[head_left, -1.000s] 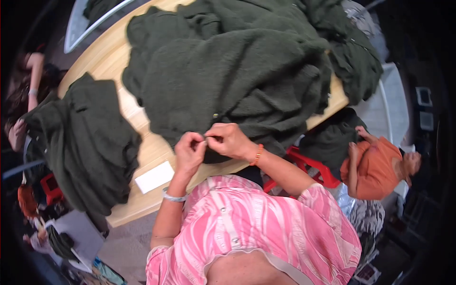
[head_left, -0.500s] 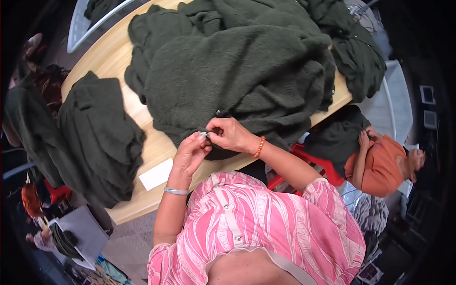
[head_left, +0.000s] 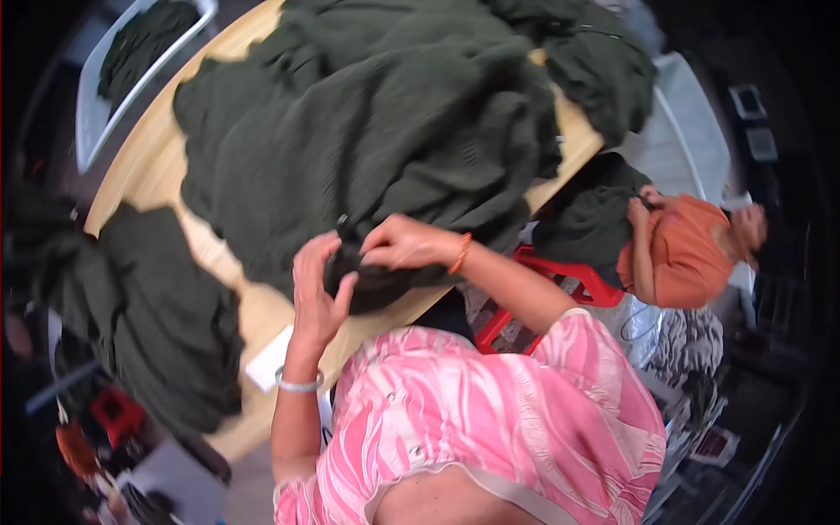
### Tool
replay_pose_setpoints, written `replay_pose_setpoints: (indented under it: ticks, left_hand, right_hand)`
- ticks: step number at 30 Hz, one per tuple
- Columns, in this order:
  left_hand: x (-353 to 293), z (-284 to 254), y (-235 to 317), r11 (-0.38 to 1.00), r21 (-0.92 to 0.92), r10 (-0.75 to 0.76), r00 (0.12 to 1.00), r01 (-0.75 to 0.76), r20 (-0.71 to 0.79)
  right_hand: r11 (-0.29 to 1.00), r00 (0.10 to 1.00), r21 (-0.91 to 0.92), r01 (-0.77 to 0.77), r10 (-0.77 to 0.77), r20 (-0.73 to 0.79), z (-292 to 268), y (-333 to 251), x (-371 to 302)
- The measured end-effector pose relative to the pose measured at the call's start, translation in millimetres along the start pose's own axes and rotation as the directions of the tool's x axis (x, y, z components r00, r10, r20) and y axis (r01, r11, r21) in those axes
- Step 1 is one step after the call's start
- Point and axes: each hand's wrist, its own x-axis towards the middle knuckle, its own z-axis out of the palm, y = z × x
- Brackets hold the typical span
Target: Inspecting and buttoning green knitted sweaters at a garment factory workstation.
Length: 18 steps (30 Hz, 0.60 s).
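Note:
A large dark green knitted garment (head_left: 350, 157) lies bunched across the wooden table, its near edge hanging close to my body. My right hand (head_left: 407, 243), with an orange bead bracelet at the wrist, pinches a fold of that edge. Beside it, my left hand (head_left: 317, 293) has its thumb and fingers apart, the fingertips at the cloth; a pale bangle circles this wrist. Just above the hands, a small shiny spot (head_left: 343, 219), perhaps a button, shows on the fabric. Motion blurs the cloth between my hands.
More dark green garments (head_left: 166, 324) hang over the table's left side. A white card (head_left: 269, 359) lies on the wooden table (head_left: 131, 166). White bins stand at far left (head_left: 87, 131) and right (head_left: 700, 131). A person in orange (head_left: 682, 254) handles green cloth beyond a red stool (head_left: 577, 280).
The view has shifted, so the table and garments sit differently. My left thumb and fingers have parted from their pinch near the silvery item. The right hand keeps its pinch.

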Motion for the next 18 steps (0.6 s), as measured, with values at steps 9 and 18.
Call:
replay_pose_setpoints:
  ticks: [9,18]
  left_hand:
    - [-2,9,-45,0.922,-0.101,-0.322,0.886,0.373,0.334]
    - [11,16,-22,0.949,0.297,0.042,0.979,-0.101,0.200]
  right_hand:
    - [0.865,0.881,-0.387,0.319,-0.421,-0.214,28,-9,-7]
    - [0.894,0.924,-0.396,0.209,-0.313,-0.218,34,2,-8]
